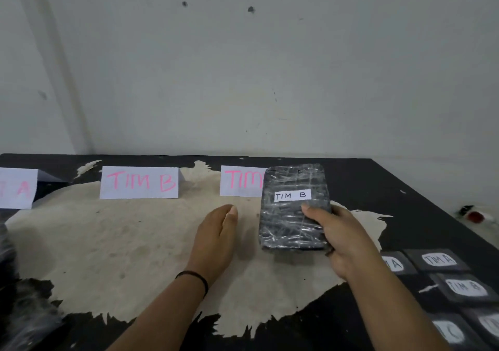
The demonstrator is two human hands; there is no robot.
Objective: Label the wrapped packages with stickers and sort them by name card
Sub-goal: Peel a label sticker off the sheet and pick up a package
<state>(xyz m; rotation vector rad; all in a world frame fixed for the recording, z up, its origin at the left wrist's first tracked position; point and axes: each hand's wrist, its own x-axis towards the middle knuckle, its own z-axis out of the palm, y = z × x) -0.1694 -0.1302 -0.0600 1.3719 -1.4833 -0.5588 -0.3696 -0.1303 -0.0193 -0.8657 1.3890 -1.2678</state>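
My right hand grips a black package wrapped in clear film, lifted off the table and tilted up; its white sticker reads "TIM B". Just left of the package, my left hand hovers with straight fingers and holds nothing. Three folded white name cards stand along the back of the table: one ending in "A" at the far left, "TIM B" in the middle, and a third "TIM" card half hidden behind the package.
Black sticker sheets marked "TIM A" and "TIM B" lie at the right front of the black table. A worn pale patch covers its middle. Dark wrapped things show at the left edge. A small red object lies far right.
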